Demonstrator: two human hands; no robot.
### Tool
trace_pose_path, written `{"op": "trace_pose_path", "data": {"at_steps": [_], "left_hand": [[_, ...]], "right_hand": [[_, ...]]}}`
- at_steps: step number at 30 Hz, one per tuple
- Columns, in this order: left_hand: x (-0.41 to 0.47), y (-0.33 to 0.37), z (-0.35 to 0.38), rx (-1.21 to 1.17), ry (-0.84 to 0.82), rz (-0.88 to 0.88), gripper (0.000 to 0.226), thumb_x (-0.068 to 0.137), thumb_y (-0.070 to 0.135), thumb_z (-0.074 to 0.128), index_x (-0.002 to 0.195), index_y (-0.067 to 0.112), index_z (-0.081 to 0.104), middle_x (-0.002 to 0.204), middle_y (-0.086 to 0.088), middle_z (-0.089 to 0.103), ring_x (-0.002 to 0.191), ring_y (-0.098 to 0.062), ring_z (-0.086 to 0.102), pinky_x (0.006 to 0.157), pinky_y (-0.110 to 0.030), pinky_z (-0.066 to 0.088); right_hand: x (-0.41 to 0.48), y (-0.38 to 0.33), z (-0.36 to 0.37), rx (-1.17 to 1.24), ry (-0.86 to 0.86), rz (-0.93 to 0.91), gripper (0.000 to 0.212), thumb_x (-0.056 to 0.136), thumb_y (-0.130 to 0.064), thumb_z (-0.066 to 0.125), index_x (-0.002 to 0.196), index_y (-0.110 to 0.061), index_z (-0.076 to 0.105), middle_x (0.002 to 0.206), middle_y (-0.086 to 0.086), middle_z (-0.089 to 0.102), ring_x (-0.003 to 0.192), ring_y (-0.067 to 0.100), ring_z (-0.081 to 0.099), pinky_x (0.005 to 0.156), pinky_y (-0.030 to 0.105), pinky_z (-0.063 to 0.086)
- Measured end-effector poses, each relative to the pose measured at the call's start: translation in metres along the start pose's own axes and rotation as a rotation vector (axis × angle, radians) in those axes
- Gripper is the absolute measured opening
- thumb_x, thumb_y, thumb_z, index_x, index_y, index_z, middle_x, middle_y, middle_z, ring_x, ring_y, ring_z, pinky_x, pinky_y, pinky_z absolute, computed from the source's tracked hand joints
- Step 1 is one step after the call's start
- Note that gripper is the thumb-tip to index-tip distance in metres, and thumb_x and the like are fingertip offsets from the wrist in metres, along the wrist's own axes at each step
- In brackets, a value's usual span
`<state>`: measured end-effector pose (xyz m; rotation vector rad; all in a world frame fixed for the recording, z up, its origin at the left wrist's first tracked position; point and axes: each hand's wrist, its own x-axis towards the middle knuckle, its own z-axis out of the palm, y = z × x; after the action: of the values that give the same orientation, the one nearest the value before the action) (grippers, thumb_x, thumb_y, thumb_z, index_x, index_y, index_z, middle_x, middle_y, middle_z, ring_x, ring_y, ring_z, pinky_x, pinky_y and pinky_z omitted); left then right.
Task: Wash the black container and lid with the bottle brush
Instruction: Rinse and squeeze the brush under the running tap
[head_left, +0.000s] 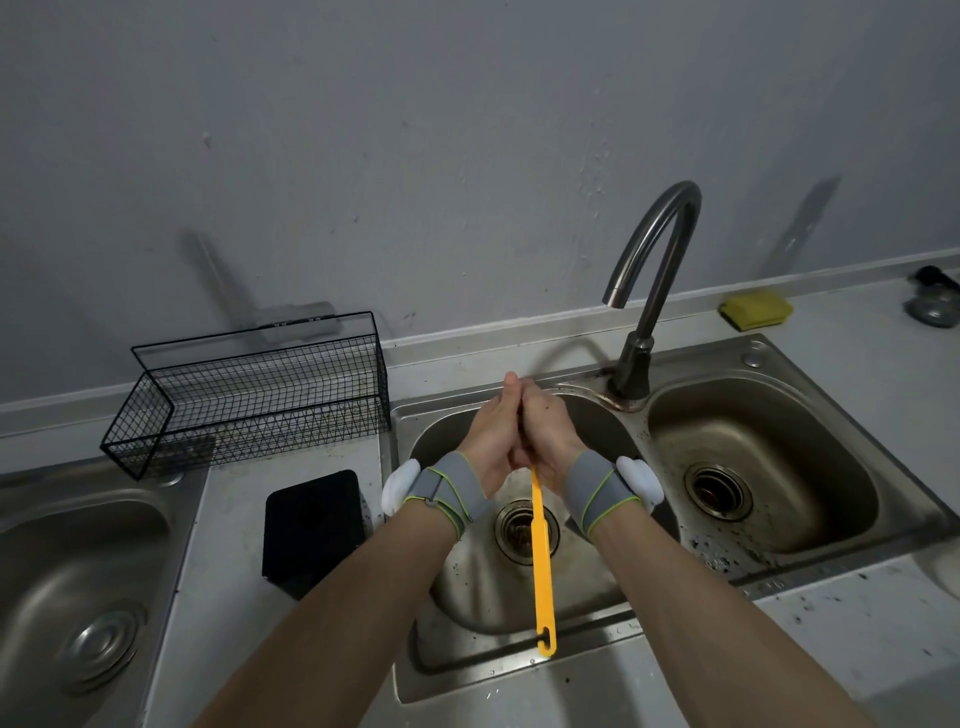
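Both hands pressed together over the middle sink basin (467, 597): my left hand (488, 447) and right hand (550, 441) close around the head of the bottle brush (541, 551), yellow handle hanging toward me. Bristles hidden. Tap (652, 270) shows no water. Black container (314, 530) sits untouched on the counter, left of the basin; lid not discernible. Looks like brush prep. Next: free one hand, fetch the container.

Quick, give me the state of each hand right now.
Left hand: closed, pressed against the right around the yellow bottle brush handle.
Right hand: closed on the same handle; brush head hidden between the hands.
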<state>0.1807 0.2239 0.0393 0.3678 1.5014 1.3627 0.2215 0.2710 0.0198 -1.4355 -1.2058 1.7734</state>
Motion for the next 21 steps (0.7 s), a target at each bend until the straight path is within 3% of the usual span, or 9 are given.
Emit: {"op": "trace_pose_path", "data": {"at_steps": [4,7,11,14,17,21], "left_hand": [[0.001,0.000,-0.001,0.024,0.002,0.013,0.048,0.103,0.051,0.035,0.081,0.013,0.054,0.033,-0.001,0.033,0.033,-0.017,0.029,0.047,-0.024,0.030],[0.002,0.000,-0.005,0.021,-0.027,0.004,0.045,0.103,0.051,0.036,0.095,0.013,0.058,0.046,-0.004,0.037,0.034,-0.014,0.031,0.043,-0.021,0.034],[0.002,0.005,-0.010,0.001,-0.011,0.022,0.039,0.105,0.046,0.037,0.098,0.019,0.064,0.054,0.002,0.044,0.033,-0.008,0.041,0.046,-0.020,0.041],[0.002,0.010,-0.022,0.095,0.037,0.082,0.033,0.105,0.040,0.039,0.112,0.018,0.063,0.078,-0.001,0.059,0.052,-0.008,0.059,0.051,-0.026,0.054],[0.002,0.010,-0.035,0.149,0.099,0.114,0.031,0.104,0.031,0.047,0.128,0.016,0.059,0.103,-0.006,0.065,0.087,-0.020,0.063,0.080,-0.041,0.058],[-0.003,0.012,-0.044,0.132,0.105,0.111,0.030,0.100,0.023,0.053,0.130,0.019,0.057,0.101,-0.007,0.065,0.087,-0.021,0.061,0.078,-0.036,0.052]], "right_hand": [[-0.002,0.000,-0.002,0.014,-0.026,0.007,0.037,0.102,-0.034,0.044,0.085,-0.007,0.063,0.077,0.021,0.056,0.054,0.027,0.050,0.055,0.033,0.040],[-0.005,-0.004,-0.004,0.064,-0.051,0.032,0.037,0.104,-0.037,0.044,0.090,-0.008,0.061,0.062,0.013,0.052,0.045,0.021,0.045,0.048,0.027,0.037],[-0.012,-0.012,-0.013,0.126,-0.202,0.101,0.052,0.102,-0.050,0.038,0.067,-0.016,0.054,0.046,0.001,0.047,0.033,0.013,0.039,0.037,0.018,0.035],[-0.014,-0.022,-0.016,0.161,-0.300,0.118,0.047,0.096,-0.042,0.035,0.067,-0.014,0.060,0.055,0.005,0.056,0.045,0.019,0.051,0.055,0.028,0.048],[-0.015,-0.029,-0.016,0.172,-0.355,0.105,0.031,0.090,-0.022,0.035,0.084,-0.010,0.064,0.076,0.012,0.064,0.067,0.029,0.062,0.071,0.038,0.051],[-0.016,-0.033,-0.012,0.128,-0.365,0.056,0.027,0.091,0.000,0.038,0.108,-0.006,0.058,0.092,0.018,0.059,0.076,0.029,0.059,0.072,0.041,0.054]]}}
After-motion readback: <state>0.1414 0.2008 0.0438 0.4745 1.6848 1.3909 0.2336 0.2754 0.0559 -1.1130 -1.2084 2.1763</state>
